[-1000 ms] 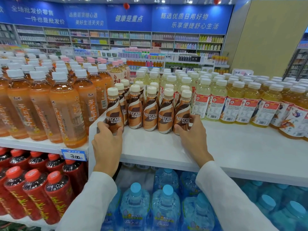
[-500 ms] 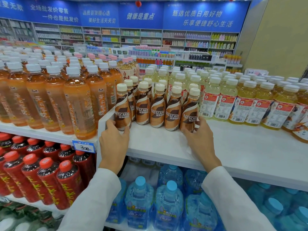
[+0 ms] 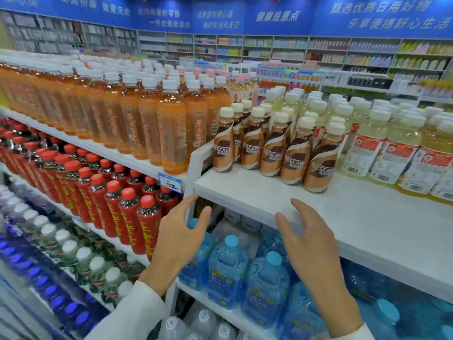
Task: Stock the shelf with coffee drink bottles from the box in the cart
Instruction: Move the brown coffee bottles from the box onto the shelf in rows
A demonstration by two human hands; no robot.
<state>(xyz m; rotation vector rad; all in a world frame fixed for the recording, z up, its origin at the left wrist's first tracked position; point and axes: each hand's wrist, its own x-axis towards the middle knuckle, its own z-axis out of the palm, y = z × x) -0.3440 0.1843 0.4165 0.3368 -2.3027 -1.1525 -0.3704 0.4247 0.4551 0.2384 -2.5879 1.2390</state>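
Note:
Several brown Nescafe coffee drink bottles (image 3: pixel 274 148) with cream caps stand in a tight group on the white top shelf (image 3: pixel 306 209), set back from its front edge. My left hand (image 3: pixel 179 239) hovers below and in front of the shelf's left corner, fingers spread, holding nothing. My right hand (image 3: pixel 311 249) hangs in front of the shelf edge, fingers apart and empty. Neither hand touches a bottle. No box or cart is in view.
Orange tea bottles (image 3: pixel 169 133) fill the shelf on the left, above a 3.00 price tag (image 3: pixel 170 183) and red-capped bottles (image 3: pixel 127 207). Pale yellow drinks (image 3: pixel 397 153) stand right of the coffee. Large blue water jugs (image 3: pixel 228 268) sit on the shelf below my hands.
Both hands have let go of the outer coffee bottles and drawn back and down off the shelf. The view has swung to the left.

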